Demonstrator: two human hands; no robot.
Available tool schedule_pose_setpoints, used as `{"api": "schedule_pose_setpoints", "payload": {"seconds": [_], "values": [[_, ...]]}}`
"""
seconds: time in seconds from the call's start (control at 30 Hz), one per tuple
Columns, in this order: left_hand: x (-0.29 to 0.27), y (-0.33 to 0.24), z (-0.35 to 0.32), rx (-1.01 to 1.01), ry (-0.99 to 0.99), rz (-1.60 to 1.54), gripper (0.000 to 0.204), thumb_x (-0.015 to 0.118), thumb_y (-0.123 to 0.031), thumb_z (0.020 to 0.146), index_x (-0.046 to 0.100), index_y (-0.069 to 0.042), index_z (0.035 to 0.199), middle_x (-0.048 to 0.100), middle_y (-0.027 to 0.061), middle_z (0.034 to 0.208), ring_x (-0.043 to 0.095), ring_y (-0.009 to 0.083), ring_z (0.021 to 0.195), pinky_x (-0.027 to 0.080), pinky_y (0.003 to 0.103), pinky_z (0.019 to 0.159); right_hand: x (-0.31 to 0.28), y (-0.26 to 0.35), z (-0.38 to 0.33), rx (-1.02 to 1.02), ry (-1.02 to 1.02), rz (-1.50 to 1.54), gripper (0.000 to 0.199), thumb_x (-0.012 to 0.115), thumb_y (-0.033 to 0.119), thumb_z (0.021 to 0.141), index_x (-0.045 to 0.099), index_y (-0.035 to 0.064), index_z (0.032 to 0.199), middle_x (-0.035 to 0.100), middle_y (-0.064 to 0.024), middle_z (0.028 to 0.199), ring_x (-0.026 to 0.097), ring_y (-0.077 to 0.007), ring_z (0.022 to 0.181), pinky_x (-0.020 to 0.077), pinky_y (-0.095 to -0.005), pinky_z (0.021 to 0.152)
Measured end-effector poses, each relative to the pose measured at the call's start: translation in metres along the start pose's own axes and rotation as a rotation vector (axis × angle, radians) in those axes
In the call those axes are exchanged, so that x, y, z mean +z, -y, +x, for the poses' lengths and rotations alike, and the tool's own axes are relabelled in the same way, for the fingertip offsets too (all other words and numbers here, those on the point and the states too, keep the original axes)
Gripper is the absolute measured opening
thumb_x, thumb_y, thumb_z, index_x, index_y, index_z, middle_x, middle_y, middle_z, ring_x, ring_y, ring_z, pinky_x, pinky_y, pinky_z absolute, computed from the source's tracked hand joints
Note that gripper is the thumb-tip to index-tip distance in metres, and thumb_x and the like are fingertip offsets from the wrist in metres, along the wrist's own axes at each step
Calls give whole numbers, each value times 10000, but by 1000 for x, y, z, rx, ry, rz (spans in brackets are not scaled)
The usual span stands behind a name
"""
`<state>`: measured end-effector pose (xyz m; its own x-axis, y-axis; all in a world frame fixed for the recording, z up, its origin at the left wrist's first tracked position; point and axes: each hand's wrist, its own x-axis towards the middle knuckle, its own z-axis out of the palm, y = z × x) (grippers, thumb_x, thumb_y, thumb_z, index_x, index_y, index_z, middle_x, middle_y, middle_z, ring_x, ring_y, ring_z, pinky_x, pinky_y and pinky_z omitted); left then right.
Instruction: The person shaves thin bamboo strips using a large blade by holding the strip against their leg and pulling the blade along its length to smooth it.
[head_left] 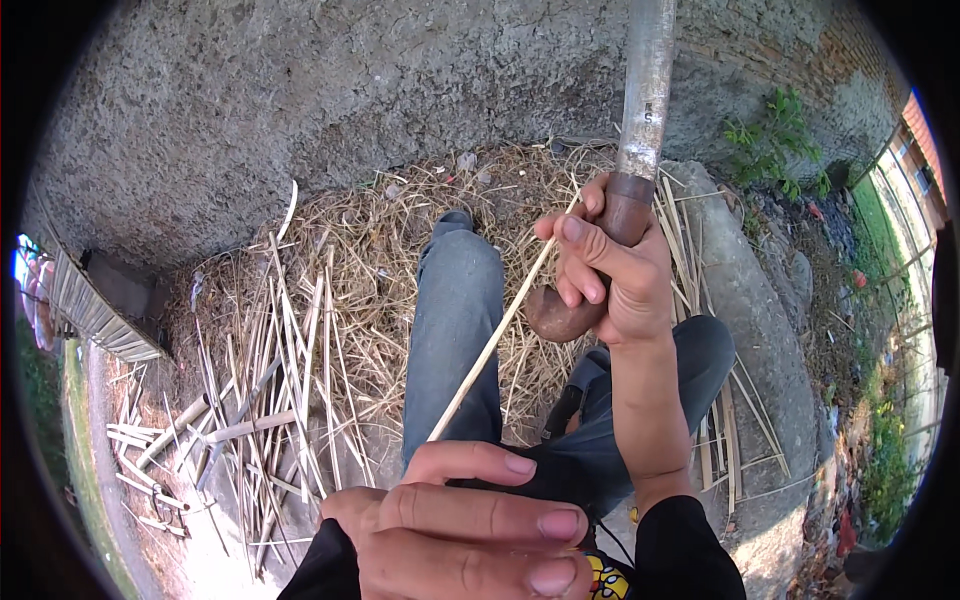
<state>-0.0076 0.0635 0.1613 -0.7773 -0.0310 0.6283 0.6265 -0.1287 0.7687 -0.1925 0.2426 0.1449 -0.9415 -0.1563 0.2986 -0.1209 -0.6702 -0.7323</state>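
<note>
Fingers of the left hand point(470, 530) are pinched shut on the near end of a thin bamboo strip point(495, 335), whose long axis runs up and rightward. Farther off, the strip is met by the right hand point(610, 270), closed around a large knife point(632, 160).

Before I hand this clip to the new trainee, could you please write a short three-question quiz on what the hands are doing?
1. True or false: the right hand grips a big knife by its brown wooden handle, blade pointing up.
2. What runs between the two hands? A) a rope B) a thin bamboo strip C) a metal wire
3. Fill in: the pile of straw and split slivers lies on the ground to the person's ____.

Key
1. True.
2. B; the left hand pinches its near end.
3. Left, beside the outstretched leg in grey trousers.
</note>
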Motion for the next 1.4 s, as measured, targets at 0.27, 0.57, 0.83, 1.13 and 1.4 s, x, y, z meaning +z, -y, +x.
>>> {"api": "schedule_pose_setpoints", "payload": {"seconds": [0.27,0.57,0.83,1.13,1.4], "values": [[1,27,50,634,314,-56,925,96,-704,1017,824,-151,881,424,238,1427,551,391,1159,476,615,959,3,-1,-1,-17,-16,-47,266,756,30,884,524,49,1012,666,-181,792,605,-120,529,473,-262,425],[-12,33,25,311,2,-158,477,485,-610,1004,638,-162,1058,493,139,1297,581,310,1086,475,521,935,0,-5,0,-5,-24,-39,253,748,40,891,526,44,1013,664,-174,787,624,-143,590,469,-262,436],[-71,109,-23,-348,230,409,377,639,-249,970,622,37,1217,697,161,1074,670,231,975,523,333,823,-10,-2,4,6,-72,16,256,762,68,883,537,72,1004,704,-275,930,547,-75,503,460,-257,455],[-121,124,-95,-800,119,328,294,588,-185,1049,674,39,1218,654,29,689,528,30,542,405,190,499,-16,-22,8,-18,-122,-261,222,748,139,917,543,62,953,716,-230,911,572,-73,524,473,-257,466],[-123,128,-55,-857,0,30,366,452,-246,1104,620,47,1244,580,27,668,395,29,472,298,193,454,-10,-56,-34,-109,-100,-1105,371,788,322,904,609,3,969,627,-76,682,580,-130,537,455,-301,533]]}}
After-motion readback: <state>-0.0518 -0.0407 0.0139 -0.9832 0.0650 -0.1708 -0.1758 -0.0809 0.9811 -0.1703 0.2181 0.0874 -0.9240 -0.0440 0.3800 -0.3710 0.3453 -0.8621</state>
